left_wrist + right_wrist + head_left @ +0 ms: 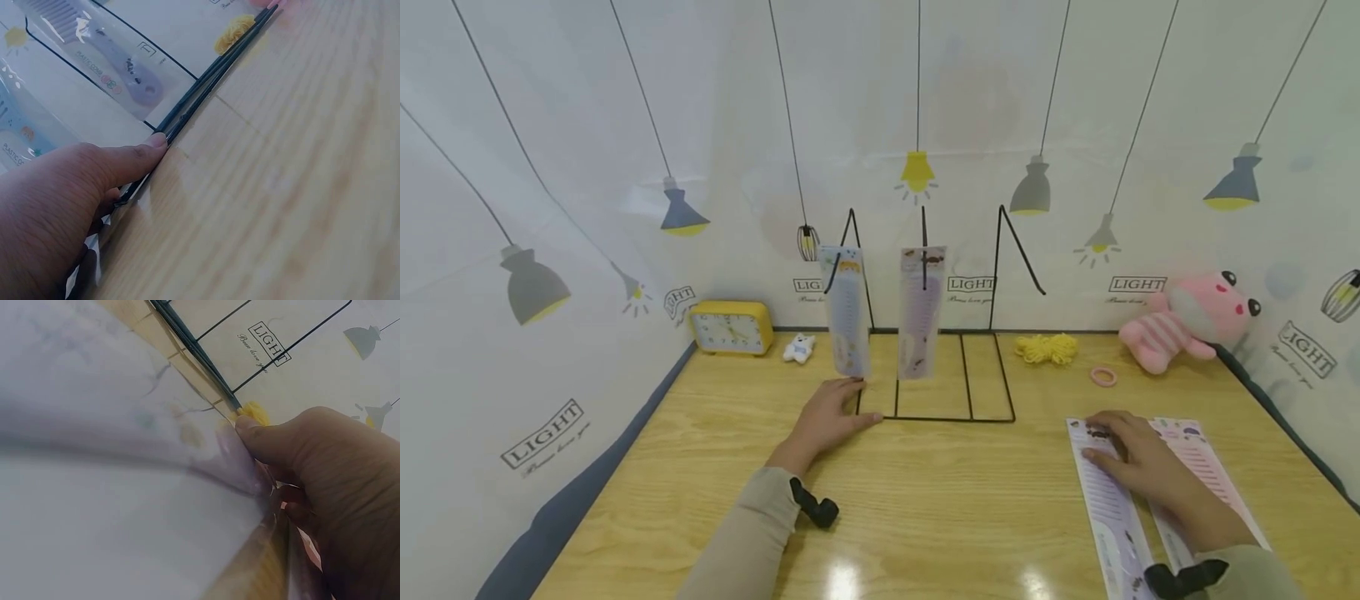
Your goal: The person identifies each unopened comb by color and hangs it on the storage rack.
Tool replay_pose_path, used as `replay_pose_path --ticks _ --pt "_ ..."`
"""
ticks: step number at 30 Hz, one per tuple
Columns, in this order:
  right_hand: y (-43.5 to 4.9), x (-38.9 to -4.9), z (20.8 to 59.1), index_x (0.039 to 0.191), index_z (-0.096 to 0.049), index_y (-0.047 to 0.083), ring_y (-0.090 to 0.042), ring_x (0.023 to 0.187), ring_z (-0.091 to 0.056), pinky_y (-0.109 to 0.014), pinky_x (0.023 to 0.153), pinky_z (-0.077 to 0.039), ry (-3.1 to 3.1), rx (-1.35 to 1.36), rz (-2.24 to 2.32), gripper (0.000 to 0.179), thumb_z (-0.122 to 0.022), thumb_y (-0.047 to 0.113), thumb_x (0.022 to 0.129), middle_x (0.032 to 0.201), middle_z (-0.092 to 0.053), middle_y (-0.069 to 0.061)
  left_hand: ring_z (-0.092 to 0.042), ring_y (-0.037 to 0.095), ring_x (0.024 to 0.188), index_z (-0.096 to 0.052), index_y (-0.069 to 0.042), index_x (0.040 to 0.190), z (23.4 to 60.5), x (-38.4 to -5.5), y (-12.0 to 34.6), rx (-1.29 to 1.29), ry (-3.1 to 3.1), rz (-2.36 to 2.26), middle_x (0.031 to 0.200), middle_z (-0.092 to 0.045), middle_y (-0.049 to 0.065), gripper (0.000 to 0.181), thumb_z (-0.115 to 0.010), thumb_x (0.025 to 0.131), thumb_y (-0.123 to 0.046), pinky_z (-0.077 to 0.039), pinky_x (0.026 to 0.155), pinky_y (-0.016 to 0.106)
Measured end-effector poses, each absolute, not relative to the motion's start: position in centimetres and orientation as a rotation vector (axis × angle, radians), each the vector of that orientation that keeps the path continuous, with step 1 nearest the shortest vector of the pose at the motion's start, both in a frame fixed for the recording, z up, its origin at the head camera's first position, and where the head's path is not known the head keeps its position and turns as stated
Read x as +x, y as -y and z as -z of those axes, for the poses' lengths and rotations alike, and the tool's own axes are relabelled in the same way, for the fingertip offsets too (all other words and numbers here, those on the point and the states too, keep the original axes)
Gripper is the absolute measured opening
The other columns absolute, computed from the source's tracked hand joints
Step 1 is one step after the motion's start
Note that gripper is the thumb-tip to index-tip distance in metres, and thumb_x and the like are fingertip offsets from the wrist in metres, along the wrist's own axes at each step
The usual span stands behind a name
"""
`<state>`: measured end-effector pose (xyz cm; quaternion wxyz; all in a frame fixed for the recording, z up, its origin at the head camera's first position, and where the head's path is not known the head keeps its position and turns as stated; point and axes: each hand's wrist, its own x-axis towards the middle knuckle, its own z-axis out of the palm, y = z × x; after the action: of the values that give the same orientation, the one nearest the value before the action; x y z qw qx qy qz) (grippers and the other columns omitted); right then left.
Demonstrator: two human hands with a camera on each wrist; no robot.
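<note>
A black wire rack (pixel 955 419) stands on the table with hooks at its top. My left hand (pixel 827 421) holds the rack's front left corner, thumb on the front bar in the left wrist view. From the left hook hangs a blue packaged comb (pixel 847 312); a purple packaged comb (pixel 919 325) hangs from the middle one, and the right hook is bare. At the right, my right hand (pixel 1150 467) pinches the upper end of another purple packaged comb (pixel 1108 500), which fills much of the right wrist view. Beside it lies a pink packaged comb (pixel 1206 467), partly under the hand.
Along the back of the wooden table (pixel 940 508) are a yellow clock (pixel 731 327), a small white bear figure (pixel 799 347), a yellow yarn bundle (pixel 1047 349), a pink ring (pixel 1103 377) and a pink plush toy (pixel 1187 321). Printed curtains enclose the back and sides.
</note>
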<state>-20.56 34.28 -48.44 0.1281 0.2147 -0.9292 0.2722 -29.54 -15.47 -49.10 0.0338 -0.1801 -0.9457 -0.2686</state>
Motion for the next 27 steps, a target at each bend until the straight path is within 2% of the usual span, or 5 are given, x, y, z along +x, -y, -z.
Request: replay_pose_path --ticks 14,19,27 --pt "-34.14 -20.66 48.48 0.127 -0.06 0.002 -0.04 0.116 -0.05 -0.06 0.092 -0.04 2.663 0.65 -0.778 0.047 -0.079 0.017 0.087 0.127 -0.053 -0.021 -0.04 0.029 0.141 -0.052 -0.015 0.148 49.01 -29.54 15.45 -0.551 2.905 0.838 0.152 -0.047 0.005 0.079 -0.067 0.088 -0.064 -0.033 0.116 0.048" --pt "-34.23 -20.55 48.31 0.129 -0.059 0.001 -0.039 0.114 -0.05 -0.059 0.091 -0.041 2.672 0.628 -0.777 0.052 -0.081 0.019 0.085 0.126 -0.052 -0.02 -0.041 0.03 0.14 -0.053 -0.013 0.147 49.11 -29.45 15.31 -0.547 2.906 0.845 0.151 -0.048 0.006 0.078 -0.068 0.088 -0.062 -0.033 0.115 0.049" --pt "-34.35 -20.76 48.46 0.132 -0.057 0.003 -0.033 0.106 -0.052 -0.049 0.085 -0.046 2.703 0.488 -0.818 0.06 -0.084 0.028 0.084 0.126 -0.048 -0.019 -0.042 0.029 0.139 -0.053 -0.014 0.148 48.97 -29.44 15.38 -0.548 2.91 0.842 0.151 -0.048 0.005 0.08 -0.067 0.087 -0.064 -0.034 0.114 0.049"
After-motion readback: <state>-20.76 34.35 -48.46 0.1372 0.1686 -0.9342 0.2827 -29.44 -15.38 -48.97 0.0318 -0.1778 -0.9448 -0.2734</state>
